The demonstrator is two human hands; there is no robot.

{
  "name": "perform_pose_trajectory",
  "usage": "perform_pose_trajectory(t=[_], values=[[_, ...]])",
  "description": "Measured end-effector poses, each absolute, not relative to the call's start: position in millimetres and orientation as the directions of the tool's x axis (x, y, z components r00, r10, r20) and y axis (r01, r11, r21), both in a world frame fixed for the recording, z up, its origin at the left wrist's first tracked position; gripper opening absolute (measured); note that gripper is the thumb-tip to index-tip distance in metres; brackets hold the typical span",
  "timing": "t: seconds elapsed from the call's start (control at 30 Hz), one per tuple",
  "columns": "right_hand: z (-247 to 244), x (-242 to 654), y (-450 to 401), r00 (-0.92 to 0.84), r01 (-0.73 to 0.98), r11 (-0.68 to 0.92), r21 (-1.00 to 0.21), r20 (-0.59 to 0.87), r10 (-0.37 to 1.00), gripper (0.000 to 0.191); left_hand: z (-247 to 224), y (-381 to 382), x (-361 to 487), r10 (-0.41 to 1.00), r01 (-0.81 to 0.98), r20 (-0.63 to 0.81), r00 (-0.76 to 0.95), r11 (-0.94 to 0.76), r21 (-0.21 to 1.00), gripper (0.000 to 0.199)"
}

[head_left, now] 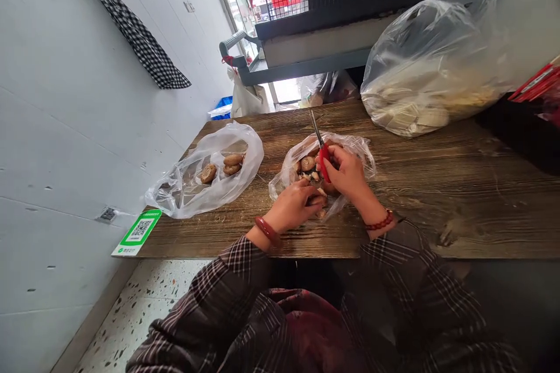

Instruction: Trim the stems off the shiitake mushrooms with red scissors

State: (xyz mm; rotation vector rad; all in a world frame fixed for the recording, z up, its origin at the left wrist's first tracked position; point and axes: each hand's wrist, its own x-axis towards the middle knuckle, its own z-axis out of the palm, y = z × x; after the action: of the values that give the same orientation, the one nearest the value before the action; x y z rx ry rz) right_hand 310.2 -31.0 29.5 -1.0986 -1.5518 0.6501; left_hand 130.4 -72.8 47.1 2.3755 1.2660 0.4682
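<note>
Red-handled scissors (324, 157) are in my right hand (347, 172), their metal blades pointing up and away from me. My left hand (294, 205) is curled over the near side of an open clear plastic bag (363, 154), its fingers around a brown mushroom (318, 200). Inside that bag lie more brown mushrooms (307, 164) and pale stem pieces, partly hidden by my hands. To the left, a second open plastic bag (196, 204) holds several mushrooms (208, 173).
The wooden table (245, 232) carries a large clear bag of pale food (420, 93) at the back right, beside a black bag (516, 134) and red packets (540, 83). A green QR card (139, 229) sits at the left corner, near the white wall.
</note>
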Motion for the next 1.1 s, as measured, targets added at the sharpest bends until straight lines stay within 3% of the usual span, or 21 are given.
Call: perform_pose_trajectory(t=[0.13,0.2,0.27,0.4,0.57,0.77,0.83,1.0,1.1], values=[[31.2,310.1,-31.8,0.084,0.202,0.435,-0.877,0.458,0.885,0.03,67.2,-62.4,122.4,0.891,0.482,0.259,0.373,-0.424,0.766,0.018],[32.0,310.2,-32.1,0.129,0.159,0.428,-0.89,0.448,0.884,0.031,76.3,-54.3,119.6,0.935,0.258,0.25,0.252,-0.314,0.914,0.022],[33.0,310.4,-32.6,0.148,0.167,0.423,-0.891,0.447,0.882,0.031,81.3,-46.0,118.6,0.966,0.014,0.173,0.19,-0.179,0.984,0.03],[35.5,310.1,-34.0,0.106,0.303,0.483,-0.821,0.533,0.839,0.028,78.5,-31.9,118.4,0.978,-0.269,0.047,0.204,0.01,0.963,0.04],[37.5,310.2,-37.5,0.0,0.504,0.556,-0.661,0.643,0.766,0.022,63.4,-19.8,111.4,0.981,-0.403,0.014,0.195,0.068,0.913,0.049],[34.0,316.5,-42.7,-0.097,0.629,0.558,-0.541,0.657,0.748,0.025,56.9,-18.7,100.6,0.977,-0.549,-0.011,0.214,0.13,0.825,0.039],[31.2,320.0,-43.3,-0.08,0.658,0.528,-0.537,0.648,0.757,0.026,59.4,-19.7,98.4,0.977,-0.564,0.001,0.212,0.121,0.817,0.039],[28.1,327.7,-43.6,0.014,0.638,0.404,-0.655,0.534,0.845,0.038,61.8,-19.5,95.4,0.98,-0.555,0.053,0.19,0.063,0.829,0.041],[34.0,328.7,-45.0,-0.016,0.635,0.434,-0.638,0.552,0.834,0.043,58.8,-18.3,94.1,0.984,-0.576,0.061,0.169,0.049,0.816,0.044]])
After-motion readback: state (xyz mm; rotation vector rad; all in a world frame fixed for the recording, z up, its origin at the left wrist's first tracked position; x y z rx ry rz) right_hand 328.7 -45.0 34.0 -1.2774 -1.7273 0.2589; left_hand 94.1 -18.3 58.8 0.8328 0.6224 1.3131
